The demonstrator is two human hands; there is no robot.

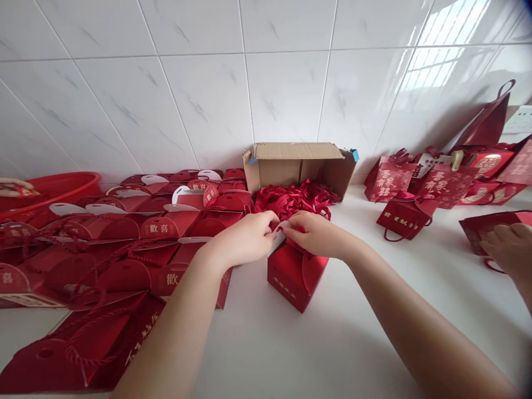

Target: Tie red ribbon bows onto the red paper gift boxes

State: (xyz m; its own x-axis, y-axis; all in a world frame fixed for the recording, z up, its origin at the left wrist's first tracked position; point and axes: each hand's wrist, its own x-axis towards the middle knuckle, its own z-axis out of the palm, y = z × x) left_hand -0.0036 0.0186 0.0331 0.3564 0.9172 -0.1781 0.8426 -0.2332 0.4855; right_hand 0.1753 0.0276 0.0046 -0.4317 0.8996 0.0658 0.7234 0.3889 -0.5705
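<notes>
On the white counter in front of me stands a shiny red paper gift box (291,277) with gold lettering on its lower side. My left hand (249,237) pinches at its top from the left, thumb and fingers closed. From the right, my right hand (318,235) also pinches the box's top, its fingertips nearly touching the left ones. A strip of white inner flap shows between the hands. Just behind them, a heap of red ribbons (297,197) spills from an open cardboard box (301,152) lying against the tiled wall.
Many red gift boxes (124,221) with cord handles crowd the left, near a red basin (70,180). Finished-looking red bags (390,177) and a small ribboned box (405,216) stand at right. Another person's hand (509,244) touches a dark red box (477,227) there.
</notes>
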